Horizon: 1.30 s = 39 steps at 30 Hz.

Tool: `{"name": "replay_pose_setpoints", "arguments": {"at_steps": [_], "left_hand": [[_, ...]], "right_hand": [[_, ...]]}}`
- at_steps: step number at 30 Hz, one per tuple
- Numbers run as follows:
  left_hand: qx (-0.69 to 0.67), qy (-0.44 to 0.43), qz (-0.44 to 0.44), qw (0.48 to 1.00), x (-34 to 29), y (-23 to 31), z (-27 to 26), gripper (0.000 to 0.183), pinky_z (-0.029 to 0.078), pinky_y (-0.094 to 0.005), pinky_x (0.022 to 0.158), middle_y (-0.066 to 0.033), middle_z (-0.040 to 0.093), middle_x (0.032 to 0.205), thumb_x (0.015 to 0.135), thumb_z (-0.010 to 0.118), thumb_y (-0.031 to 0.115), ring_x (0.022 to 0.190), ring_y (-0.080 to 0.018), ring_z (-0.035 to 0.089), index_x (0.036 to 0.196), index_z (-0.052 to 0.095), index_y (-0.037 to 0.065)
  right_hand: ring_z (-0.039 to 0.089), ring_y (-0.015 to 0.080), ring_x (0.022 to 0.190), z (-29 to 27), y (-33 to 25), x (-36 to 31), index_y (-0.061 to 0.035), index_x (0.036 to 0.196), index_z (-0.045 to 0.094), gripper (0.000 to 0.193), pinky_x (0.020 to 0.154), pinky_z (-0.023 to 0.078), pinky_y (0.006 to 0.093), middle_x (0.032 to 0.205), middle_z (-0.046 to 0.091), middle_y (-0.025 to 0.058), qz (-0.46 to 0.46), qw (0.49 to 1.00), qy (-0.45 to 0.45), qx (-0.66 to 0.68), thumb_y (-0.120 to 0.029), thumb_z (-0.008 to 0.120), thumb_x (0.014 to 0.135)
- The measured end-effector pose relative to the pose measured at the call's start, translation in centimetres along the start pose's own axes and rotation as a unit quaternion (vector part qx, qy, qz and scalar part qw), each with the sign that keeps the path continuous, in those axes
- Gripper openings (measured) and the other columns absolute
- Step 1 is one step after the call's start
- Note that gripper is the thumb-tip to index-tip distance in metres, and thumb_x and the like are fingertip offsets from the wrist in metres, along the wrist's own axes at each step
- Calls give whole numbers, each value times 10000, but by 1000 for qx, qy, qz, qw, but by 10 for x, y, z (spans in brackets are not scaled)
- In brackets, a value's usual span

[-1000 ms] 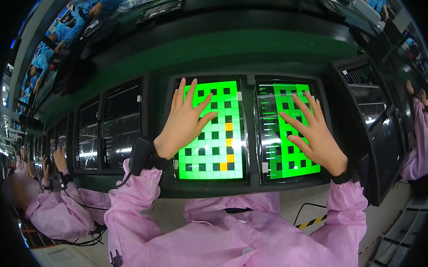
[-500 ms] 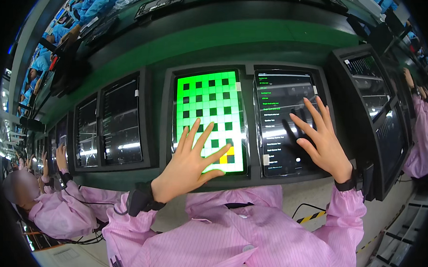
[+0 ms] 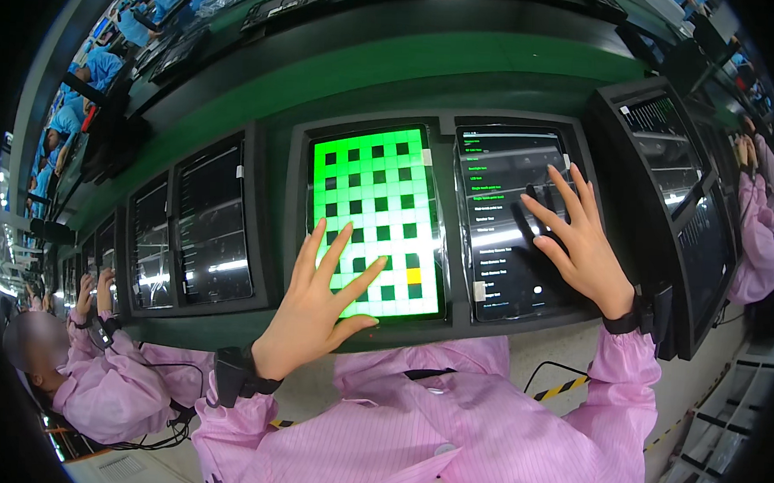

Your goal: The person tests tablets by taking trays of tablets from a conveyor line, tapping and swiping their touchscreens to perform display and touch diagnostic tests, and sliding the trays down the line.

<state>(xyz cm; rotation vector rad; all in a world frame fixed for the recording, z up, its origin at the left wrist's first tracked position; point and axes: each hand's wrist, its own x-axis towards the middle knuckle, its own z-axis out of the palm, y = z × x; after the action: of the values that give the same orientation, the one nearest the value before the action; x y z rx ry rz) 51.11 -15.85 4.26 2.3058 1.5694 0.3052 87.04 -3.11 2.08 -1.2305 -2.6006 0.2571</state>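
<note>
Two tablets lie side by side in a dark tray [image 3: 449,171] before me. The left tablet [image 3: 397,184] shows a bright green grid with black squares and one orange square near its lower right. Over this grid's lower left part my left hand [image 3: 314,300] is spread, palm down, holding nothing. The right tablet [image 3: 499,277] has a black screen with a list of green and white lines. My right hand [image 3: 583,250] hovers over its right side, fingers apart. Whether any fingertip touches the glass I cannot tell. Both wrists wear black bands.
Another tray [image 3: 256,275] with two dark tablets stands to the left, and a raised tray [image 3: 611,165] with more tablets to the right. Behind runs a green bench top [image 3: 386,64] beside a dark conveyor or shelf. A co-worker in pink [image 3: 108,389] sits at left.
My left hand has moved left and slightly toward me across the grid. The orange patch has shrunk to a single square. My right hand has barely shifted.
</note>
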Motion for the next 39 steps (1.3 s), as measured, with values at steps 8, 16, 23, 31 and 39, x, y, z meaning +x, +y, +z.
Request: {"name": "replay_pose_setpoints", "arguments": {"at_steps": [8,16,23,31,39], "left_hand": [[20,-21,36,999,7,-1,10,646,224,-622,1168,-238,196,1623,825,759,334,1483,-533,110,1437,559,285],[17,-18,69,997,21,6,29,617,187,-659,1170,-210,199,1631,849,724,433,1482,-526,113,1426,565,284],[5,34,18,999,16,3,10,671,247,-562,1175,-237,231,1611,800,773,288,1486,-515,137,1433,565,208],[75,136,-95,983,9,-39,2,574,241,-556,1172,-240,210,1615,902,696,207,1496,-487,132,1453,536,173],[94,115,-89,985,11,-49,6,562,219,-540,1189,-228,195,1629,925,673,207,1512,-468,104,1466,526,194]], "right_hand": [[137,439,1514,4,-1,0,-230,1413,582,459,1210,146,595,1614,282,162,2,1000,-5,-1,-316,626,964],[137,436,1513,6,-2,0,-232,1412,584,454,1209,153,599,1614,283,157,-1,1000,3,-7,-324,620,968],[122,427,1520,6,0,-1,-228,1402,593,452,1207,155,601,1620,273,150,7,999,-2,-33,-315,631,960],[141,422,1520,-1,-2,1,-201,1383,610,437,1210,146,593,1632,253,146,16,1000,12,-13,-238,631,948],[137,413,1524,-1,0,1,-193,1391,601,441,1214,142,587,1631,255,139,20,1000,13,-14,-245,626,954]]}}
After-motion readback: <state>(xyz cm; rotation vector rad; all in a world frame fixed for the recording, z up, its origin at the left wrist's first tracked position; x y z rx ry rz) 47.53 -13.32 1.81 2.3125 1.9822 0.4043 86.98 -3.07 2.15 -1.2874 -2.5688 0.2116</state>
